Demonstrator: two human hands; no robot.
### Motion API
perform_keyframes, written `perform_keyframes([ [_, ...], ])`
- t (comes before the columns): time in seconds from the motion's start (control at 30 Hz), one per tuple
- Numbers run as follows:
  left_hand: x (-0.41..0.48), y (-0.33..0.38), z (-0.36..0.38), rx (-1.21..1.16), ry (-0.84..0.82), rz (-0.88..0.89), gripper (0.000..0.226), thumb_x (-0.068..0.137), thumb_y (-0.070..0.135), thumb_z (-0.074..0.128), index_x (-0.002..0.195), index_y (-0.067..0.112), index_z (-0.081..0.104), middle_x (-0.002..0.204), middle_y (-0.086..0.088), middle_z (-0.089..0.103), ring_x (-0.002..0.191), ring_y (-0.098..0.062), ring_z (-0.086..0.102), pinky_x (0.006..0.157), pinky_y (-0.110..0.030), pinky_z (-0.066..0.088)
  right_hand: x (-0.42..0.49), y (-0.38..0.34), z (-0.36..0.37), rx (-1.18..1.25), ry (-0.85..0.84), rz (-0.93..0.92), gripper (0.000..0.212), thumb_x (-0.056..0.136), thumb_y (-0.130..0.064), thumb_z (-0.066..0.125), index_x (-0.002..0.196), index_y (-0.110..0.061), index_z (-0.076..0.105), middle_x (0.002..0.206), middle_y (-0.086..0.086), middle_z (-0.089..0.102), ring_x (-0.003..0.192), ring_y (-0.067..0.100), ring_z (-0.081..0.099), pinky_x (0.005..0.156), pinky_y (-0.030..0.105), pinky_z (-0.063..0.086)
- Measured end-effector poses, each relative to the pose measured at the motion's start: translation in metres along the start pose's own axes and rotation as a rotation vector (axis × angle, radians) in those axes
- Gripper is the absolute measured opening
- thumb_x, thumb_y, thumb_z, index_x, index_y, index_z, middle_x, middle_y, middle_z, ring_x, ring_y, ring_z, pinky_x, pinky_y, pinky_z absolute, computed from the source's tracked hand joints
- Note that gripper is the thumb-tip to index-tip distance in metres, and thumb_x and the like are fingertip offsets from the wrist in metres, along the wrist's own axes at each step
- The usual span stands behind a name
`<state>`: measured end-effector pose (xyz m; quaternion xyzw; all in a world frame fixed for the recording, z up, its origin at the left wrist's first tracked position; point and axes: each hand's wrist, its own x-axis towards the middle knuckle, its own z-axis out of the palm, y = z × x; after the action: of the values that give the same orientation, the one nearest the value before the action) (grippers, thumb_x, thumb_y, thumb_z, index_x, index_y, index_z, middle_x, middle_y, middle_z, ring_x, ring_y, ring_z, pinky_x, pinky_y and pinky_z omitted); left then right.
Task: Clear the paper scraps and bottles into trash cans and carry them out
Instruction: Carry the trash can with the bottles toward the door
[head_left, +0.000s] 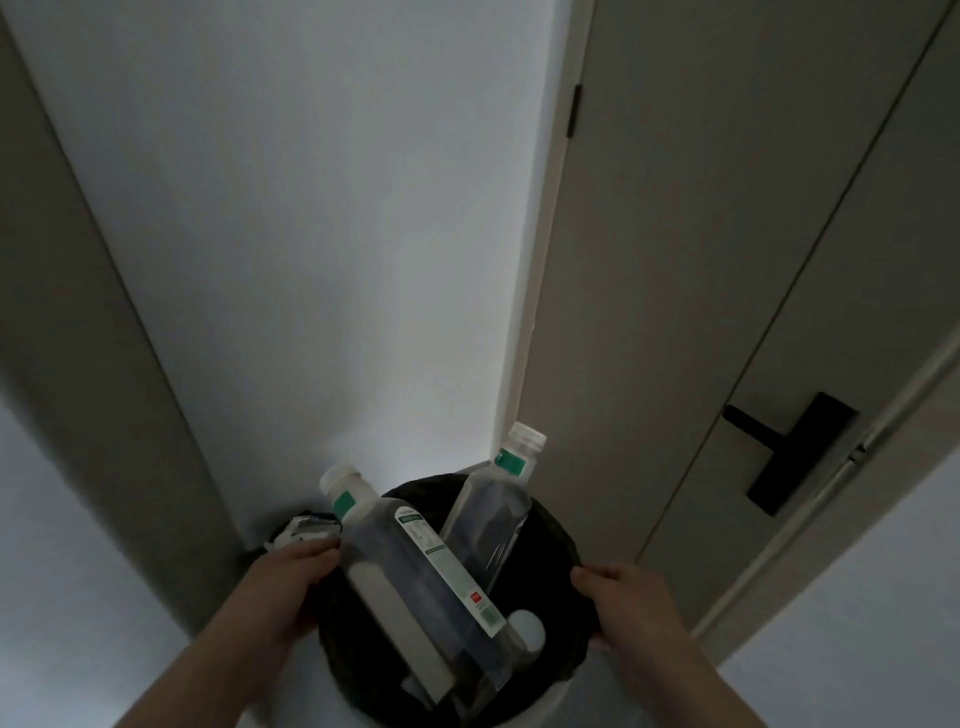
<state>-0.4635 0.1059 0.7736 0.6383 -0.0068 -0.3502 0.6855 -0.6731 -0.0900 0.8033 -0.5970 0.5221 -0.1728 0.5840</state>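
Can (558, 522), black-lined, sits low in view at 6 o'clock, between both hands. The left hand (291, 577) grips its rim at 9 o'clock and the right hand (628, 597) at 3 o'clock, fingers curled over the edge. The near bottle (410, 571) and far bottle (488, 514) lean inside, caps poking out toward 12 o'clock. Paper scraps (305, 525) show at 10 o'clock, just beyond the left hand.
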Motion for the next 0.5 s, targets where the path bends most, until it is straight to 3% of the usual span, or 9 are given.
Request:
perform_keyframes([
  [0.1, 0.011, 0.013, 0.014, -0.015, 0.056, 0.035, 0.02, 0.086, -0.008, 0.048, 0.087, -0.003, 0.067, 0.073, -0.017, 0.073, 0.058, -0.023, 0.069, 0.06, -0.029, 0.057, 0.047, -0.017, 0.005, -0.017, -0.115, -0.004, 0.017, 0.085, -0.007, 0.063, 0.069, -0.01, 0.068, 0.071, 0.01, 0.07, 0.065, 0.022, 0.063, 0.059, 0.029, 0.05],
  [0.23, 0.034, 0.028, 0.032, -0.061, 0.173, 0.042, 0.022, 0.086, -0.005, 0.051, 0.103, -0.007, 0.066, 0.095, -0.025, 0.07, 0.083, -0.032, 0.066, 0.076, -0.036, 0.055, 0.113, -0.049, 0.012, -0.026, -0.279, -0.034, 0.02, 0.089, -0.005, 0.058, 0.071, -0.009, 0.066, 0.059, 0.005, 0.066, 0.056, 0.017, 0.06, 0.048, 0.022, 0.044],
  [0.33, 0.05, 0.039, 0.042, -0.059, 0.213, 0.034, 0.022, 0.088, -0.001, 0.052, 0.103, -0.002, 0.068, 0.104, -0.024, 0.069, 0.097, -0.034, 0.062, 0.092, -0.043, 0.048, 0.148, -0.071, 0.02, -0.038, -0.336, -0.068, 0.022, 0.088, -0.004, 0.058, 0.07, -0.009, 0.068, 0.056, 0.002, 0.068, 0.054, 0.015, 0.061, 0.05, 0.023, 0.046],
  [0.5, 0.094, 0.055, 0.048, -0.068, 0.232, 0.057, 0.021, 0.089, -0.002, 0.05, 0.101, -0.003, 0.067, 0.097, -0.023, 0.071, 0.086, -0.031, 0.066, 0.074, -0.036, 0.052, 0.2, -0.096, 0.044, -0.055, -0.417, -0.041, 0.019, 0.087, -0.004, 0.058, 0.073, -0.006, 0.07, 0.073, 0.013, 0.072, 0.065, 0.023, 0.066, 0.06, 0.033, 0.055],
])
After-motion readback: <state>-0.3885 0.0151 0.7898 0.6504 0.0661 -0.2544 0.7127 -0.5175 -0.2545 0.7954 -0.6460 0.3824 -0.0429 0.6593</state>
